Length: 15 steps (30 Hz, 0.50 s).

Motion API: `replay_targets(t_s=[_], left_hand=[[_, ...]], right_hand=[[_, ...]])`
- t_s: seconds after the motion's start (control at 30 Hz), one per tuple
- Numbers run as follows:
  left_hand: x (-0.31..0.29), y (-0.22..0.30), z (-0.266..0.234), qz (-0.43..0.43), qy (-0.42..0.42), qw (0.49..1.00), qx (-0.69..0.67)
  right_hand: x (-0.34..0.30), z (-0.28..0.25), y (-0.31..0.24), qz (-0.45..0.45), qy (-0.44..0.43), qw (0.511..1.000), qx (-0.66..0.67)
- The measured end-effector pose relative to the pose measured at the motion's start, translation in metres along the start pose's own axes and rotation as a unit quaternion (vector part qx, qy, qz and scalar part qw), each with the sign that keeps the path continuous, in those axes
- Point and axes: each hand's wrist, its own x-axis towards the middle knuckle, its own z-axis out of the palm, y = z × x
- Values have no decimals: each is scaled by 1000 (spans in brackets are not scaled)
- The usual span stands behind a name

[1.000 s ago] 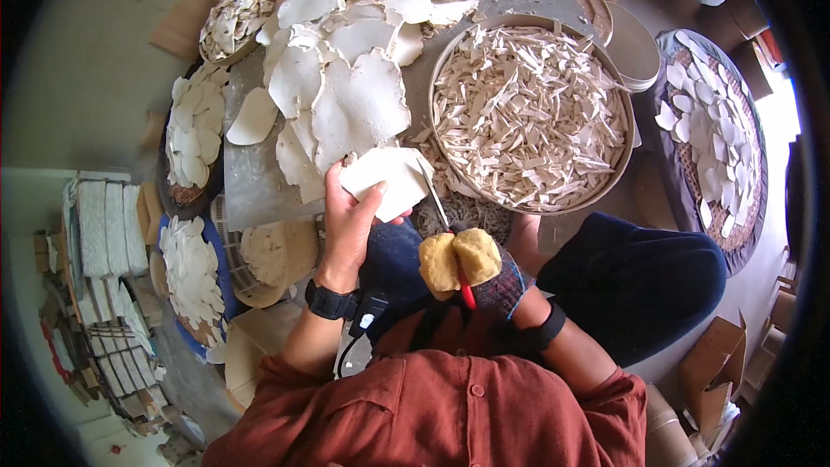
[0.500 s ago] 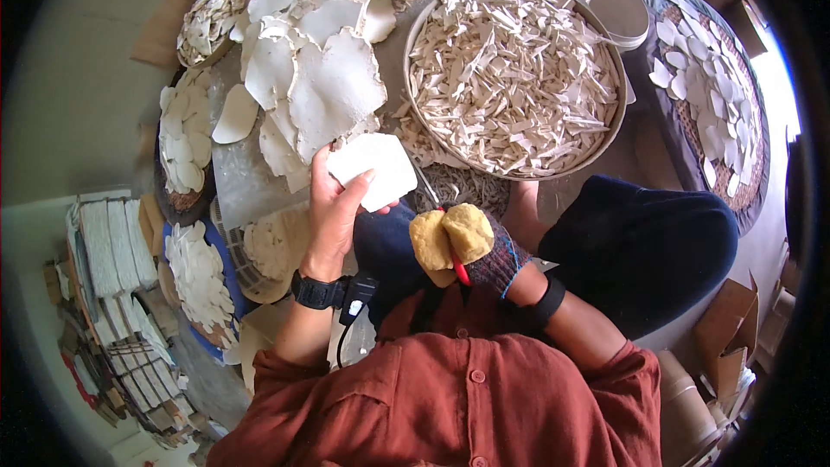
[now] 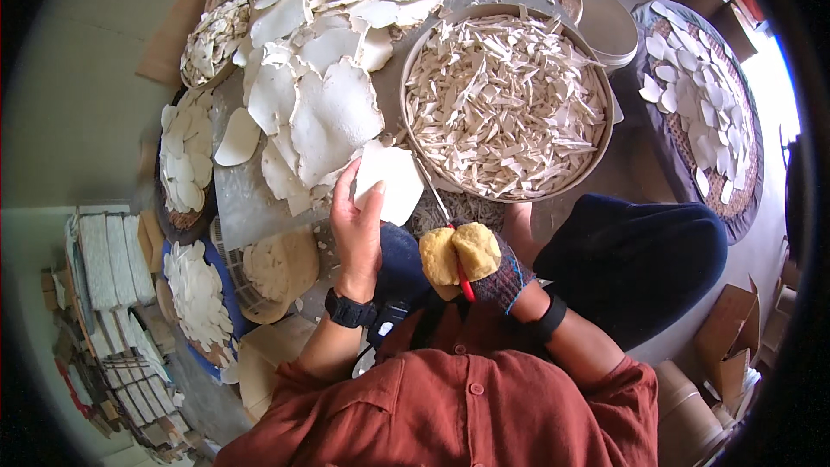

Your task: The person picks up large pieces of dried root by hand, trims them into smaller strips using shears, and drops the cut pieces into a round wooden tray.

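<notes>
Now left hand (image 3: 359,238) fingers pinching white sheet (image 3: 393,180), gloved right hand (image 3: 475,264) gripping red-handled scissors (image 3: 450,233).

rust-red shirt, black wristbands, padded glove (image 3: 474,261)

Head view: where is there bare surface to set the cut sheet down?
Bare grey strip between the pale sheet pile and the left hand; more grey near the round strip basket. The baskets themselves are full.
</notes>
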Motion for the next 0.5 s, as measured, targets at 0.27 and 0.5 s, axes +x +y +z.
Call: replay_targets(t_s=[0.27, 0.5], left_hand=[[10, 19, -2, -54, -87, 995, 2], [10, 28, -15, -60, -123, 990, 37]], right_hand=[[5, -1, 32, -89, 33, 994, 53], [2, 7, 24, -30, 2, 979, 201]])
